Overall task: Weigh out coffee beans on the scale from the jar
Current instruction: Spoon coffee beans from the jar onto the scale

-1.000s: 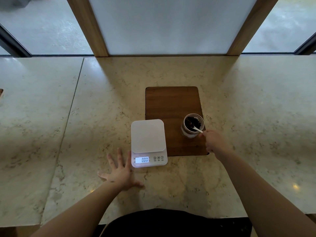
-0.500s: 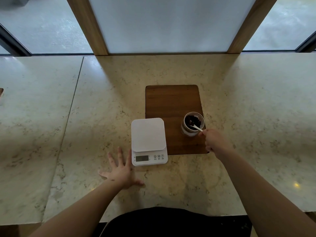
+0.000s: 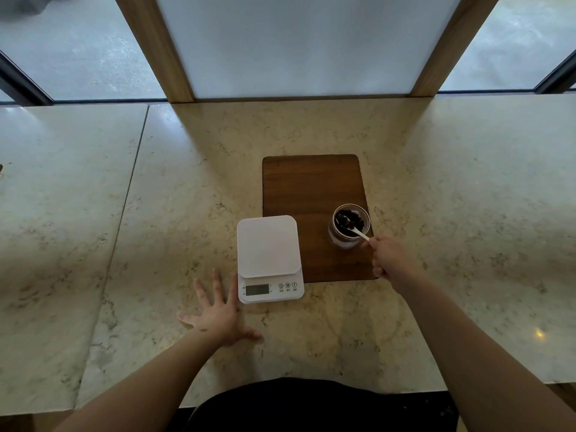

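A small glass jar [image 3: 342, 240] of dark coffee beans [image 3: 355, 220] stands on a brown wooden board [image 3: 308, 185]. My right hand [image 3: 389, 257] grips the handle of a white spoon [image 3: 358, 232] whose bowl reaches into the jar among the beans. A white kitchen scale [image 3: 268, 247] sits left of the jar, its platform bare and its display [image 3: 257, 289] dim. My left hand [image 3: 218, 313] lies flat on the counter, fingers spread, just left of the scale's front corner.
The marble counter [image 3: 452, 213] runs wide to both sides, with a seam [image 3: 124, 219] at the left. A white panel in a wooden frame [image 3: 156, 48] and windows stand behind the counter's back edge.
The scale's display was lit one second ago and is now dim. The spoon has tipped deeper into the jar. My left hand has stayed flat on the counter.
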`<state>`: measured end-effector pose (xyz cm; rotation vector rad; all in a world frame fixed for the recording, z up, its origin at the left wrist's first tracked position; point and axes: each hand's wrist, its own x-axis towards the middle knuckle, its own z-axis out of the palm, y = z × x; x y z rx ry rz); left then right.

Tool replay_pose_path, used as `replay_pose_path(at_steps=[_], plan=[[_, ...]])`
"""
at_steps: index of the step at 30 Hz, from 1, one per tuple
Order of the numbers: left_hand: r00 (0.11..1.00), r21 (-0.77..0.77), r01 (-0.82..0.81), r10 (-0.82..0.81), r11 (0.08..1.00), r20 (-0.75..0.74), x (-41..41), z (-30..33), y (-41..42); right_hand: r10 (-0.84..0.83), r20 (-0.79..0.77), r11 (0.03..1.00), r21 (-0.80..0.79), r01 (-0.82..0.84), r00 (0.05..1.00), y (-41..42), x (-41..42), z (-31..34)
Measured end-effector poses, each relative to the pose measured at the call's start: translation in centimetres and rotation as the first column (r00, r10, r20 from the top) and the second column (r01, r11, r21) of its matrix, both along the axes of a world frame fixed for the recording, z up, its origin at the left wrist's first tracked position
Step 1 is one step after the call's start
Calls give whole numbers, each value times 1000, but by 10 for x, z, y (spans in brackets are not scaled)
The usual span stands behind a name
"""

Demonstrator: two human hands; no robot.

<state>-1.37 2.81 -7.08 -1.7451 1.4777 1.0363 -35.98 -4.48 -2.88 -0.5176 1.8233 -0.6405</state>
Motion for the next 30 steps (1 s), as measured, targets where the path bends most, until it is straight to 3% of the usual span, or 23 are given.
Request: replay_pose_path(at_steps=[20, 30], plan=[[1000, -7, -2, 2, 1000, 7, 1, -4, 0, -3, 18, 1000, -17, 4, 1000, -1, 6, 21], [1000, -16, -18, 18, 1000, 4, 1, -5, 1, 83, 11, 995, -54, -83, 996, 4, 28, 21]])
